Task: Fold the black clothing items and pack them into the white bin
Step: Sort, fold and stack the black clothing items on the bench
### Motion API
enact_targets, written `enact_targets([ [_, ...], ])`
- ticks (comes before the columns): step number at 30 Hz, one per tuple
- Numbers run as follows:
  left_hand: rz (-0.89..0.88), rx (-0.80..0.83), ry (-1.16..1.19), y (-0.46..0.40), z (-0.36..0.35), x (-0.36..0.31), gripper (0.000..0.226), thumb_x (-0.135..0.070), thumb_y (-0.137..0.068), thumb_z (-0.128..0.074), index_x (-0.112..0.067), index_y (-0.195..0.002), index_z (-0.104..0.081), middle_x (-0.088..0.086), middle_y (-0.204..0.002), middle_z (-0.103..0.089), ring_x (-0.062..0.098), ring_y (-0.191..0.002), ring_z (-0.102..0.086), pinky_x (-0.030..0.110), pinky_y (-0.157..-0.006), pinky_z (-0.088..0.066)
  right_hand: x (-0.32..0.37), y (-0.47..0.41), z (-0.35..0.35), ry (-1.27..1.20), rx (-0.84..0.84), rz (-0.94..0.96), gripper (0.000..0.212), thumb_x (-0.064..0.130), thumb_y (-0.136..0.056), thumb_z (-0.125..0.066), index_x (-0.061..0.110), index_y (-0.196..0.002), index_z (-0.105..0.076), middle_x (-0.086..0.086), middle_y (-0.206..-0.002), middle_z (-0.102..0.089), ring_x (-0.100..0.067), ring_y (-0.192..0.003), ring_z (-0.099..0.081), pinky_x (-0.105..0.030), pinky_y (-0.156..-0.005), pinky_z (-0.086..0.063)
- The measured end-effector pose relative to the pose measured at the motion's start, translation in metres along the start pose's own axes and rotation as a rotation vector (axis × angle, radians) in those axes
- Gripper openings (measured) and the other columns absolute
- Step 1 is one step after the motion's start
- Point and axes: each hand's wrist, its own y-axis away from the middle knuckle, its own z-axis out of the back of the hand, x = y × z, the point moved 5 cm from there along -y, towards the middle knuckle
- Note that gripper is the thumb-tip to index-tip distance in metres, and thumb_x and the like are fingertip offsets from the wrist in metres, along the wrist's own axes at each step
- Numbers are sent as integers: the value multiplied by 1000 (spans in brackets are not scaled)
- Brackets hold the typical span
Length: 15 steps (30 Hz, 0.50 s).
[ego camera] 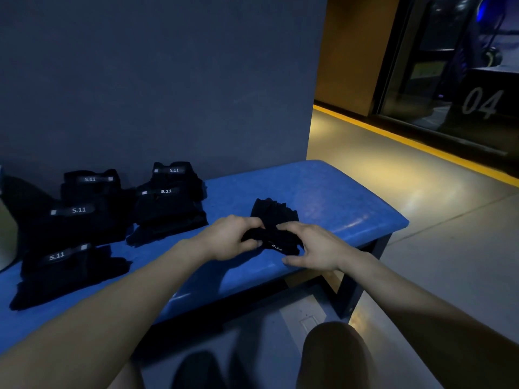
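Black garment [273, 220] on the blue bench [323, 192] is pinched by both hands, left [233, 238] and right [311, 248].

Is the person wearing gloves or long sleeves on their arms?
No gloves and no sleeves show. The left hand and the right hand are bare, and both forearms are bare as far as the picture's edge. No watch, ring or bracelet can be seen, though the light is dim. Each grip is only bare fingers.
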Motion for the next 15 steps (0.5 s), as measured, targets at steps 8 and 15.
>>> enact_targets([
  [8, 27, -76, 122, -3, -1, 14, 29, -29, -83, -68, -22, -110, -60, -9, -106, -62, 10, -101, -57, 24, -86, -46, -5, -1, 7, -139, -98, 7, 24, 22, -88, -58, 24, -112, -55, 4, -95, -63, -15, -84, -59, -35, -74, -51],
  [15, 280, -139, 487, -16, 0, 20, 26, -30, -95, -51, -8, -104, -63, 6, -102, -69, 20, -95, -63, 34, -89, -50, -23, -23, 20, -536, -251, -203, 15, 23, -89, -62, 17, -100, -55, -17, -90, -66, -30, -86, -65, -46, -82, -53],
])
